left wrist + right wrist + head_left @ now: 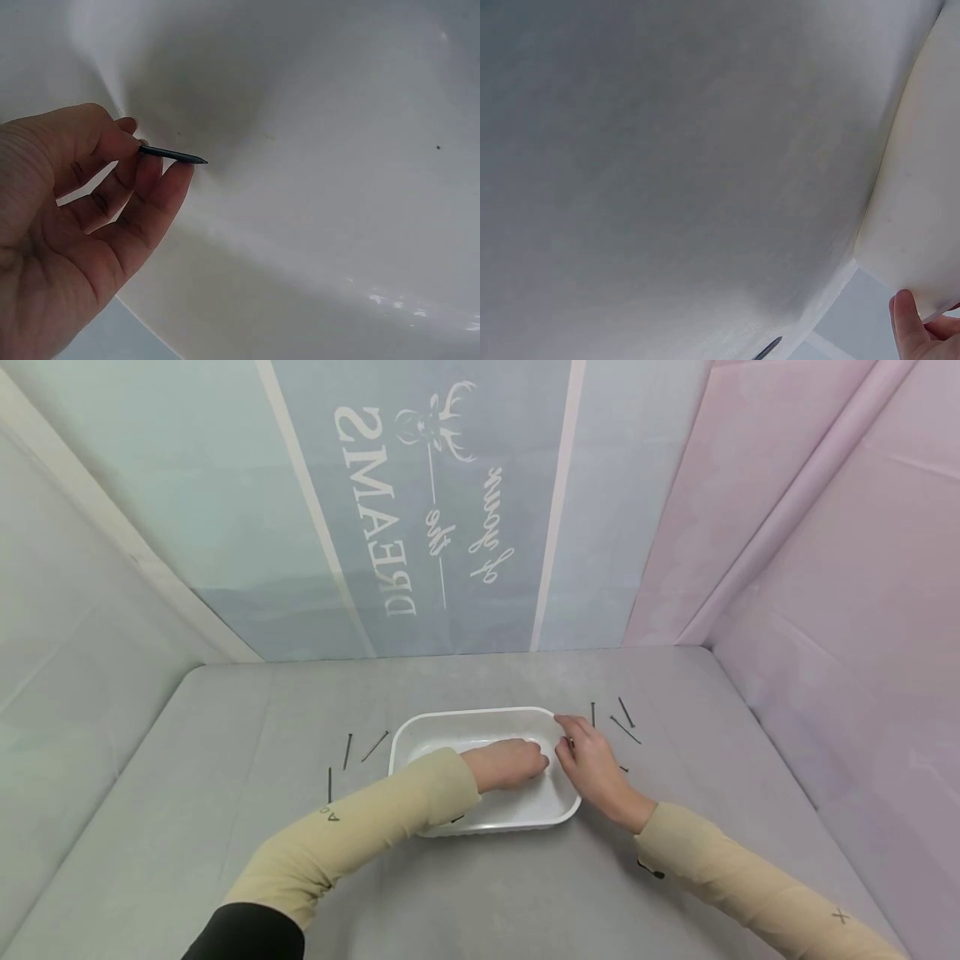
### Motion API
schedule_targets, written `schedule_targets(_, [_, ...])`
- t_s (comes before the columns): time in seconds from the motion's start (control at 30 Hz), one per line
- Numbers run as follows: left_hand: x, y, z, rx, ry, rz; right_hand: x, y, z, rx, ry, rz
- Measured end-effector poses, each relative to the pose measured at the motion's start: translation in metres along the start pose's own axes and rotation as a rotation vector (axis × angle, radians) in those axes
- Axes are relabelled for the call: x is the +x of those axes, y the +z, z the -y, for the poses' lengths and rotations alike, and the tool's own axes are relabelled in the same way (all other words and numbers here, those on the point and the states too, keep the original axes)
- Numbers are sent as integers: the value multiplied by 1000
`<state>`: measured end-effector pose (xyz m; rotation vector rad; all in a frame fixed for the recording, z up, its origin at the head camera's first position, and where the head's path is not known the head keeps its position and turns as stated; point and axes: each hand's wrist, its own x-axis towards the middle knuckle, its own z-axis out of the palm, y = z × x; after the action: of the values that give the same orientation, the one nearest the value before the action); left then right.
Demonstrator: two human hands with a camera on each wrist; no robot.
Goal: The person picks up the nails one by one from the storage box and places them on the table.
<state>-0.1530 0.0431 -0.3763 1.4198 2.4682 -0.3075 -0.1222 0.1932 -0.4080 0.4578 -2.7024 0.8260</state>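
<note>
My left hand (pixel 510 763) reaches inside a white plastic tray (pixel 480 717). In the left wrist view it pinches a dark nail (pixel 172 155) between thumb and fingers, the pointed end sticking out over the tray's smooth white inside. At the tray's right end my right hand (pixel 596 770) grips the rim, with fingers on the wall. The right wrist view catches only the fingertips (pixel 909 322) of that hand against the tray's outer wall (pixel 915 180). Near my left sleeve, a small dark nail end (pixel 457 818) shows in the tray, the rest hidden by the sleeve.
Loose nails (pixel 347 752) lie on the grey padded surface (pixel 495 893) left of the tray. Several more nails (pixel 626 729) lie to its right, one partly behind my right hand. Fabric walls rise at the back (pixel 450 635) and on both sides.
</note>
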Motion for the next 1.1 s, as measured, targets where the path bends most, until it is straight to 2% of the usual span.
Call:
schedule_targets(0.2, [0,-5,1,-17,-10,13,1,0,-1,1,-5,-1])
schedule_targets(0.73, [-4,-11,4,63,-30,19,5,-3,-6,-1,-20,1])
schedule_targets(0.87, [-4,-12,5,54,-40,23,5,-4,-6,-6,-13,12])
schedule_targets(1.1, [-8,-15,6,68,-47,2,6,-5,-6,-9,-9,25])
